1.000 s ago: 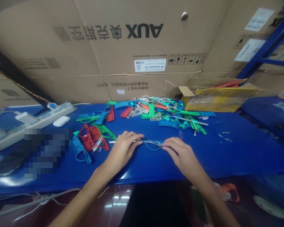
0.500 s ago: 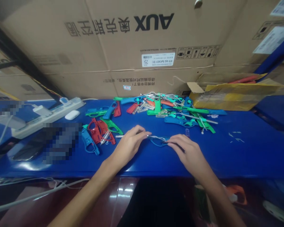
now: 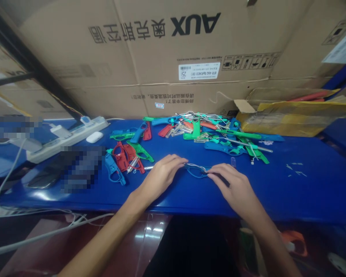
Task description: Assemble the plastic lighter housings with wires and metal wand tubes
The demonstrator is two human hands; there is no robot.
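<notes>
A blue plastic lighter handle half [image 3: 196, 176] with a looped opening lies between my hands, just above the table. My left hand [image 3: 165, 172] is closed in a pinch on a thin metal tube [image 3: 148, 167], whose end sticks out to the left. White wires [image 3: 195, 166] run from my left fingertips across the blue half to the right. My right hand [image 3: 229, 177] pinches the right end of the blue half, thumb below and fingers above. Its fingertips hide exactly what lies between them. A small clear plastic piece [image 3: 233, 161] rests just beyond the right hand.
Red, green and blue handle halves [image 3: 132, 154] lie to the left. Behind is a larger heap of handle parts and metal tubes [image 3: 202, 130]. A power strip [image 3: 66, 139] and white case [image 3: 94, 137] sit left; an open carton [image 3: 288, 115] stands at right.
The view has shifted slightly, so table and parts appear further right. Both hands keep their pinch on the same pieces, with only slight finger movement.
</notes>
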